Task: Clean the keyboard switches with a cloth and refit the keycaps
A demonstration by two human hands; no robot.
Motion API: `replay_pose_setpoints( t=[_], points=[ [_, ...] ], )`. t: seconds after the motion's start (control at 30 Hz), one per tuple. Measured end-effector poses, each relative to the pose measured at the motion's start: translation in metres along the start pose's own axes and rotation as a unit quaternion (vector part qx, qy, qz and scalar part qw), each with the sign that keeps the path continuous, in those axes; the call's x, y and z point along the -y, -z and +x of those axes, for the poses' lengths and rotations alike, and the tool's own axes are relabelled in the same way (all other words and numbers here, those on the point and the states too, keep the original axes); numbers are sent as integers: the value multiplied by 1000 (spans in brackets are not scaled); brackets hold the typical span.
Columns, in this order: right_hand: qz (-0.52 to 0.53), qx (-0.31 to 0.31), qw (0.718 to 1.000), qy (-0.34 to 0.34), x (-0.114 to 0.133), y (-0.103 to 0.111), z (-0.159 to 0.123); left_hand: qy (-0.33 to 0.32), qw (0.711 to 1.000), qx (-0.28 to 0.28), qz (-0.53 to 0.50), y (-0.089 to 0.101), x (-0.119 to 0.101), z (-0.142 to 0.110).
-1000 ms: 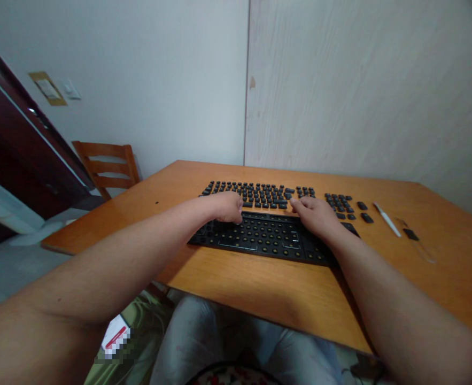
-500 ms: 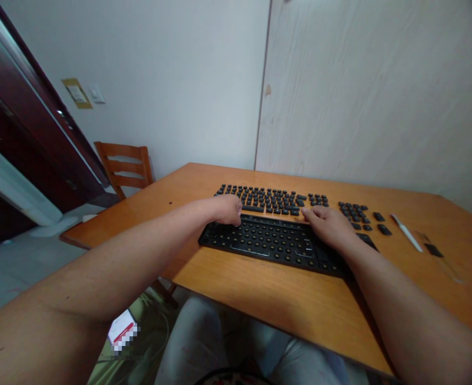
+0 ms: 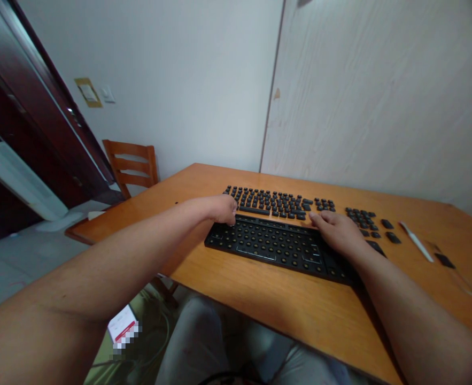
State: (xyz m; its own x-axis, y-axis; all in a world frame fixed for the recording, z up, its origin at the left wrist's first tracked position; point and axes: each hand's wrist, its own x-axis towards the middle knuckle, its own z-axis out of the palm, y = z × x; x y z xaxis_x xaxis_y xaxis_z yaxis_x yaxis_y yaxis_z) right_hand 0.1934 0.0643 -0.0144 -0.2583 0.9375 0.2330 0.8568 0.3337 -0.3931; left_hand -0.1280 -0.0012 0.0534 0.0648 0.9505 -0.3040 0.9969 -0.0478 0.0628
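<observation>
A black keyboard base (image 3: 260, 240) with its key switches bare lies flat on the wooden table in front of me. My left hand (image 3: 223, 208) is over its far left corner, fingers bent down and pressed together; whatever they pinch is hidden. My right hand (image 3: 338, 231) lies across the base's right part with the thumb pointing left near the far edge. Its other fingers curl down and are partly hidden. Just behind the base, loose black keycaps (image 3: 279, 203) stand in rows, with a long spacebar keycap (image 3: 254, 210) at the front.
More keycaps form a number-pad group (image 3: 362, 218) to the right. Beyond them lie a white pen-like tool (image 3: 417, 241) and a small dark item with thin wires (image 3: 445, 261). A wooden chair (image 3: 131, 163) stands past the table's left end. The table (image 3: 260, 294) ends near my legs.
My left hand has shifted slightly left along the far edge of the keyboard base. The right hand keeps its place on the base. My view has turned a little left.
</observation>
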Motion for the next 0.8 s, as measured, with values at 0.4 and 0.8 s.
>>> replay_pose_setpoints(
  t=[0.4,0.8],
  points=[
    [0,4,1000,-1,0,1,-1,26,999,3,28,1,20,-6],
    [-4,-5,1000,-2,2,1,-1,92,991,-24,94,5,2,-14]
  ],
)
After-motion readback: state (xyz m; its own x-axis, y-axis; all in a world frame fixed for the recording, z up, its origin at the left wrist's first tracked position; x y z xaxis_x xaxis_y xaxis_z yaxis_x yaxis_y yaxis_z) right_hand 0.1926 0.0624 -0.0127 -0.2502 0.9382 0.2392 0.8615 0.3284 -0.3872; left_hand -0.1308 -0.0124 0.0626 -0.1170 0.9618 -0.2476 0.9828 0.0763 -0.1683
